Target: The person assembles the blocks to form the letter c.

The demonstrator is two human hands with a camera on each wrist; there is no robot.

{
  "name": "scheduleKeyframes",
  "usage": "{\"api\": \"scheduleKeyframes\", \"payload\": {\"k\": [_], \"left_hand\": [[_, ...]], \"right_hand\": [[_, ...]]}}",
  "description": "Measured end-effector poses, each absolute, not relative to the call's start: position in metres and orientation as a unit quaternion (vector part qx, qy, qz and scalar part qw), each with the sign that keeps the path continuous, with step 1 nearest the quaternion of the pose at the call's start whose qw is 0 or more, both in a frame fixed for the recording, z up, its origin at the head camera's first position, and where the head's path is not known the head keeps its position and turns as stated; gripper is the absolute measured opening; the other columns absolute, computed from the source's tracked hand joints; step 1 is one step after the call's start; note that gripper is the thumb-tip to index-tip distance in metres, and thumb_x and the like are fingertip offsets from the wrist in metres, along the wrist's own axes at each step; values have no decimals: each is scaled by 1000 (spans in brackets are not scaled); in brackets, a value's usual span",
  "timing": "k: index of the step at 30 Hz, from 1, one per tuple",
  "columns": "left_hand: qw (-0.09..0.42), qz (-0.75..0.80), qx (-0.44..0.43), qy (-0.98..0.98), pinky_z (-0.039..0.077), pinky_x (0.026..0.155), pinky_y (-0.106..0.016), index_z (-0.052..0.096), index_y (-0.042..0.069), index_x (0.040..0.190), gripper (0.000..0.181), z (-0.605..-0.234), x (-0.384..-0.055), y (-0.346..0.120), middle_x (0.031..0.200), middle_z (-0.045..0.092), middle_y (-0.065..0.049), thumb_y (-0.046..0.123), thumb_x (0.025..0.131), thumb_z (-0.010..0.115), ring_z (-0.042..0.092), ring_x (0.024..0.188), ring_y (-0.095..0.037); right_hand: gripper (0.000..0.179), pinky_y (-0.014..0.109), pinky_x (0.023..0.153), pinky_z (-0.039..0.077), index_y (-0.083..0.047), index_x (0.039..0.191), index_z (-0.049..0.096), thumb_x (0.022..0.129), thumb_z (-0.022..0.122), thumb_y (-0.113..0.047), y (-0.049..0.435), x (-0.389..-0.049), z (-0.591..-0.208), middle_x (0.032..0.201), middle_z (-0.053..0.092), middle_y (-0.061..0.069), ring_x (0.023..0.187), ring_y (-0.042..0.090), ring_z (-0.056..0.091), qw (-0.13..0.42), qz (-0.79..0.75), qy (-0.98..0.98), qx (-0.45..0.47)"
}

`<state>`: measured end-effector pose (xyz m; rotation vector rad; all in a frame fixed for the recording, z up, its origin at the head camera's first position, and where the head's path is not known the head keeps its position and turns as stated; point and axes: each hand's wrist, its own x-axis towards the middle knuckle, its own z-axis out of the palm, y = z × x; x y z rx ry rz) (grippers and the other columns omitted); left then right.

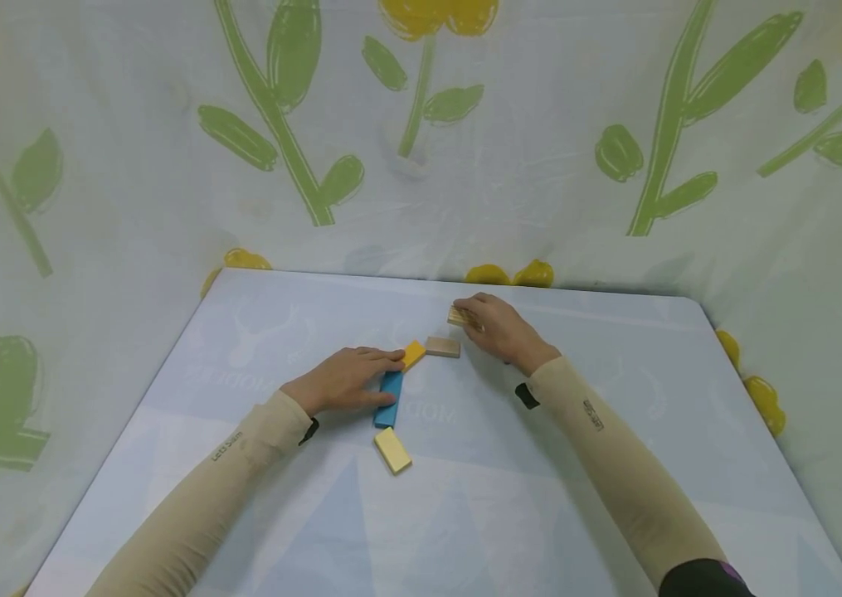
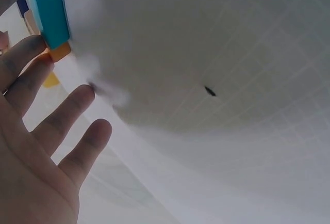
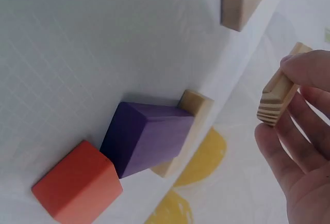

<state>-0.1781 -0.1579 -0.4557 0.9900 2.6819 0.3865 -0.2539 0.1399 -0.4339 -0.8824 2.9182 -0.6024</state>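
My left hand [image 1: 349, 377] reaches over a blue block [image 1: 388, 406] and an orange block [image 1: 414, 354], its fingers extended with the fingertips right at the orange one and the thumb by the blue one. Between thumb and fingertips, my right hand [image 1: 504, 330] pinches a wooden block [image 3: 278, 95] with striped end grain, raised above the table. Just below that hand in the head view lies a greyish-brown wooden block [image 1: 443, 347], its end close to the orange block. A pale yellow block [image 1: 393, 452] lies at the blue block's near end.
Under the right wrist, mostly hidden in the head view, are a purple block [image 3: 149, 136], a red block [image 3: 77, 182] and a light wooden block [image 3: 198, 105] behind the purple one. The pale table [image 1: 279, 514] ends at a flower-printed curtain [image 1: 503, 182].
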Motion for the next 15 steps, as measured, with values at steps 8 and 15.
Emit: {"api": "scheduleKeyframes", "payload": {"k": [8, 15], "left_hand": [[133, 124, 338, 923, 35, 116, -50, 52, 13, 150, 62, -454, -178, -157, 162, 36, 1, 46, 98, 64, 40, 145, -28], [137, 122, 334, 924, 34, 117, -50, 51, 13, 150, 63, -451, -177, -155, 162, 36, 0, 46, 98, 64, 39, 145, -28]], "right_hand": [[44, 39, 103, 50, -10, 139, 59, 96, 70, -11, 142, -236, -428, 132, 62, 8, 120, 24, 59, -12, -210, 929, -305], [45, 36, 99, 53, -10, 137, 61, 94, 73, -9, 141, -217, -427, 127, 65, 5, 113, 20, 62, -45, -237, 913, -328]]}}
